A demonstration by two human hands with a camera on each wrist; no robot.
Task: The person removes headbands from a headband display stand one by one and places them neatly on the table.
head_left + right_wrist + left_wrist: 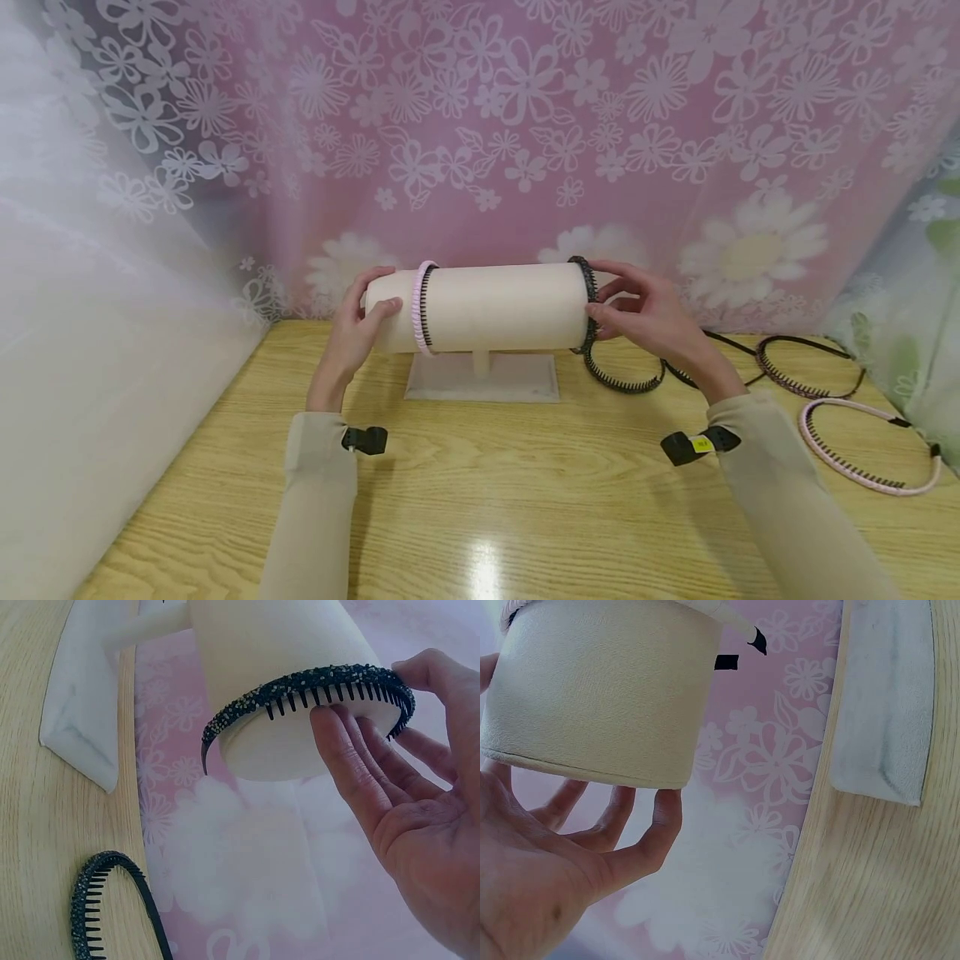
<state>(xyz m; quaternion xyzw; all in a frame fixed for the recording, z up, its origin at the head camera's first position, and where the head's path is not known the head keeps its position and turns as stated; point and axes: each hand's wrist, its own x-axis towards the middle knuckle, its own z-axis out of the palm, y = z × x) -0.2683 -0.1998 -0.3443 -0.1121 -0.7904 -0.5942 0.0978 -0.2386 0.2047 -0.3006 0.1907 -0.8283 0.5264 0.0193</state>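
The dark beaded headband [589, 287] lay at the right end of the cream roll [502, 308], curving about its rim, with its comb teeth turned toward the right hand [651, 315]. That hand was partly closed, pinching the band between thumb and fingers, while one tip of the band reached past the roll's edge in the right wrist view. The left hand [351, 329] gripped the roll's opposite end, thumb on the near side and fingers around the far side and end. Just beside that thumb, a pink headband [417, 308] encircled the roll, its black tips showing in the left wrist view. The roll stood on a pale base [480, 390] on the wooden table [480, 492], where a loose pink headband [892, 490] lay well to the right. A yellow label [702, 443] sat on the right wrist's black strap [681, 448], its marking too small to read
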